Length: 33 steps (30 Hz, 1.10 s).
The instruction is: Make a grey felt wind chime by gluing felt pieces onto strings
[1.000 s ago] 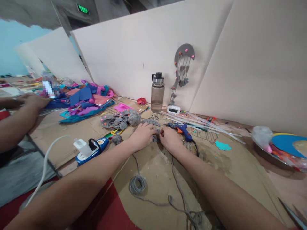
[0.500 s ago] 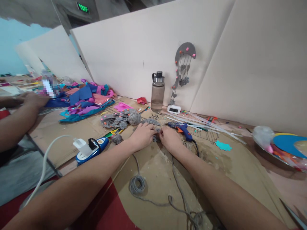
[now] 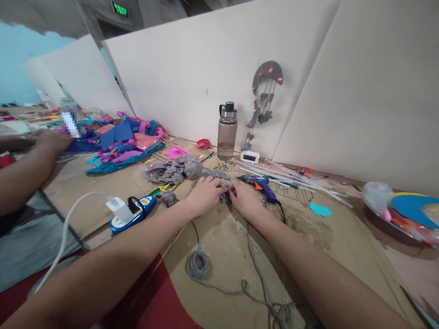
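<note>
My left hand (image 3: 206,195) and my right hand (image 3: 244,199) nearly meet over the cardboard, fingertips closed on a small grey piece (image 3: 223,198) of yarn or felt. Fingers hide most of it. Just behind them lies a grey curved piece (image 3: 216,174). A ball of grey yarn (image 3: 194,169) rests by grey felt shapes with coloured dots (image 3: 164,172), left of my left hand. Grey cord (image 3: 197,263) lies coiled nearer me, with a strand running to the right. Beside my right hand is a blue glue gun (image 3: 262,183).
A bottle (image 3: 226,135) and a small white display (image 3: 249,157) stand by the white partition (image 3: 192,73), where a grey moon ornament (image 3: 267,75) hangs. Left are a power strip (image 3: 133,217), felt scraps (image 3: 120,137) and another person's arm (image 3: 30,169). A bowl (image 3: 394,226) sits right, near scissors (image 3: 416,304).
The view has shifted very slightly. Both hands stay in nearly the same place, with small finger movements around the grey piece.
</note>
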{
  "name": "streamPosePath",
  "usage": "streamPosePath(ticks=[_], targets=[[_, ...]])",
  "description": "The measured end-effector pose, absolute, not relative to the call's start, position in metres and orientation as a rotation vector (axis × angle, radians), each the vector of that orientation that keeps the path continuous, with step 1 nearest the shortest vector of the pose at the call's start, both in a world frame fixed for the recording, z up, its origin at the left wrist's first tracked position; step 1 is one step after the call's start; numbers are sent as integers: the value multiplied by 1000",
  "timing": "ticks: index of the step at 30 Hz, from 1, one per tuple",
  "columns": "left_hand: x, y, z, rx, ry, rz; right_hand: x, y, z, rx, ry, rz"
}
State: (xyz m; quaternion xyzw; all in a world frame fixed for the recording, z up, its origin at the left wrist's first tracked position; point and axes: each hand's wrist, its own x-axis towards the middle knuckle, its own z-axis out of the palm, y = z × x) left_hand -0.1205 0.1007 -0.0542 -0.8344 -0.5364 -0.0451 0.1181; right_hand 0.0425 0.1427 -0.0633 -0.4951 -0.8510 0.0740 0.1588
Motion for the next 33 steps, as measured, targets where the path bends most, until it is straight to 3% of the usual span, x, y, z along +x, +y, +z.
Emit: streamPosePath(ticks=[6, 33], targets=[[-119, 98, -55, -2417, -1568, -95, 46, 150, -65, -1362, -2334, 350], [-115, 96, -56, -2420, -1584, -102, 38, 145, -62, -1486, -2418, 202]])
